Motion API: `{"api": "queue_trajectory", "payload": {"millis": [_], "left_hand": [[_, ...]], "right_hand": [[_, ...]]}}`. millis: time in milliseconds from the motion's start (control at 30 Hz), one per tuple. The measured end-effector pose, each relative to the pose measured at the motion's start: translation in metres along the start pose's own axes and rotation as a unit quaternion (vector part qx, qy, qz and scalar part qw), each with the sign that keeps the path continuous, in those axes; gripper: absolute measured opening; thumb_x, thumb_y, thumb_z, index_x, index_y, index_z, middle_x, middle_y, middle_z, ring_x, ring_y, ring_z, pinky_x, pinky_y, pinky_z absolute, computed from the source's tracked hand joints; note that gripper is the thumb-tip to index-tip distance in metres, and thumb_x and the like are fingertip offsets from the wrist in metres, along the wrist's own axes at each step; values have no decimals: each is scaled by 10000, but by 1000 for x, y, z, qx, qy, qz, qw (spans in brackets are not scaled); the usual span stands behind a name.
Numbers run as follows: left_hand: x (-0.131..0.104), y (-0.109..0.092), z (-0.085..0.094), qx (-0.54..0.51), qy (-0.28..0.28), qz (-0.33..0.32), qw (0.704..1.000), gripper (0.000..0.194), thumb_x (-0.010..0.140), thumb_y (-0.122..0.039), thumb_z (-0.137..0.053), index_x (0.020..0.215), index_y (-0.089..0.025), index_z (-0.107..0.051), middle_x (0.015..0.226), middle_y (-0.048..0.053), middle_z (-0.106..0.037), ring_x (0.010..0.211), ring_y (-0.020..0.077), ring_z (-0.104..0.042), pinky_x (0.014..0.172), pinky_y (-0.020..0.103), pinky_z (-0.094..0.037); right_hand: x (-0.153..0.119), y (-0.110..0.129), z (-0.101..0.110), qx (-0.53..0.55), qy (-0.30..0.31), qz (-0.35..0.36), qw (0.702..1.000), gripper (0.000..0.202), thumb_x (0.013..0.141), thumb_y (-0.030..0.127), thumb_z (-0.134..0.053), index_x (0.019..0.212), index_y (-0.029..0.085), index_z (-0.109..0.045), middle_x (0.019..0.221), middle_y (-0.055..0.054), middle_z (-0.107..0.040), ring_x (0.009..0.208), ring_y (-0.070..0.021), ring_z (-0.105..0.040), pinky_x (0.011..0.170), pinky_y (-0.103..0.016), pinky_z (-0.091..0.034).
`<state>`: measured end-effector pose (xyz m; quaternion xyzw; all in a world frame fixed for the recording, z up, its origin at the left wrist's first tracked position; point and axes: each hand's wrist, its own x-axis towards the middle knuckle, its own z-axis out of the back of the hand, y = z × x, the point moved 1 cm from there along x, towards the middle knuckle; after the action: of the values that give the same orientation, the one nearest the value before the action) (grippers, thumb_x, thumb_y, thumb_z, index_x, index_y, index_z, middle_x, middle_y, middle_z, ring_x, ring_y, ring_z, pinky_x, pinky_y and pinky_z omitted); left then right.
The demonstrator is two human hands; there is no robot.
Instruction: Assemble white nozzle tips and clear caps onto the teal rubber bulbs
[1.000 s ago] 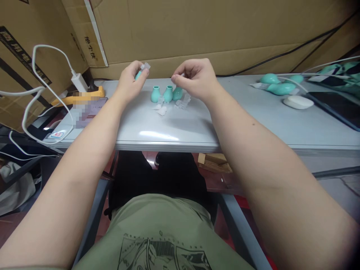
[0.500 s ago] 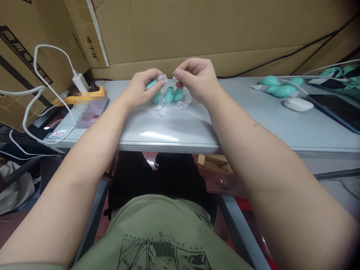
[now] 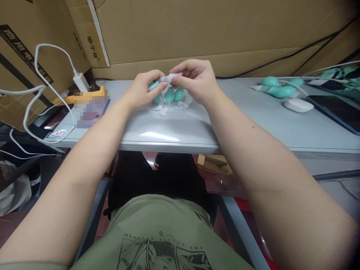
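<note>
My left hand is closed around a small teal bulb-shaped vase, its neck pointing right. White wrapping covers the neck end, and the fingers of my right hand pinch the other end of it. Below, two more teal vases stand on the desk, one in the middle with its mouth near the wrapping, and one to its right. Another teal piece shows partly under my left fingers. Torn white scraps lie around the vases.
Several teal bulb pieces, a white mouse and a dark tablet-like device lie at the right. On the left are a white charger with cables, a yellow object and a blurred box. Cardboard walls the back.
My right hand has moved slightly left, closer to my left hand. The white wrapping now spans between both hands, where before there was a gap. The standing vases have stayed put.
</note>
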<state>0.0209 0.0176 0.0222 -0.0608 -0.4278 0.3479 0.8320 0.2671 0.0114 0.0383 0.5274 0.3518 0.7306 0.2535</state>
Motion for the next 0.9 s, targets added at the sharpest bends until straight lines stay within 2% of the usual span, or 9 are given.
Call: {"api": "queue_trajectory", "payload": {"millis": [200,367,467,633,767,833,900], "left_hand": [[0,4,1,-1,7,3,1000,622,1138,-906,-659,1142,-297,-783,1031,102,-795,1051,370,-807,1132,573,-658],[-1,3,2,-4,7,-1,1000,619,1137,-893,-649,1150,-290,-789,1056,109,-789,1053,370,-803,1117,568,-657],[-1,2,3,-5,7,-5,1000,591,1126,-875,-675,1132,-296,-789,1053,110,-810,1040,366,-803,1116,570,-661],[-1,1,4,-4,22,-4,1000,456,1166,-738,-726,1113,-291,-796,1033,94,-815,1050,355,-821,1160,569,-668],[-1,0,5,-3,27,-6,1000,335,1179,-581,-733,1115,-265,-820,1045,96,-818,1037,345,-830,1161,554,-666],[-1,-1,6,-2,30,-4,1000,331,1178,-558,-730,1116,-247,-825,1054,100,-817,1046,342,-827,1162,541,-656],[-1,-2,7,-5,33,-2,999,342,1183,-554,-723,1119,-234,-827,1069,103,-815,1069,339,-824,1165,523,-643]], "right_hand": [[1,-6,1,17,8,8,1000,250,844,488,-1136,964,422,-928,911,-29,-841,888,-399,-766,931,-644,-678],[-1,-4,-1,26,8,-11,1000,292,847,572,-1129,948,437,-891,955,-40,-855,953,-405,-770,1019,-651,-664],[-3,0,-2,16,11,-29,999,344,838,625,-1162,960,441,-897,953,-35,-852,923,-379,-715,993,-634,-645],[-3,-1,1,4,13,-28,1000,400,843,626,-1217,964,385,-922,884,-30,-822,859,-333,-661,912,-592,-619],[2,-10,6,-14,16,2,1000,439,895,709,-1207,993,374,-940,908,-46,-848,870,-359,-726,956,-634,-664],[3,-13,8,-31,12,26,999,456,882,728,-1210,987,371,-945,938,-58,-870,893,-385,-781,957,-649,-689],[4,-14,9,-51,10,43,998,433,874,684,-1226,973,370,-945,976,-65,-895,920,-408,-823,955,-659,-707]]}}
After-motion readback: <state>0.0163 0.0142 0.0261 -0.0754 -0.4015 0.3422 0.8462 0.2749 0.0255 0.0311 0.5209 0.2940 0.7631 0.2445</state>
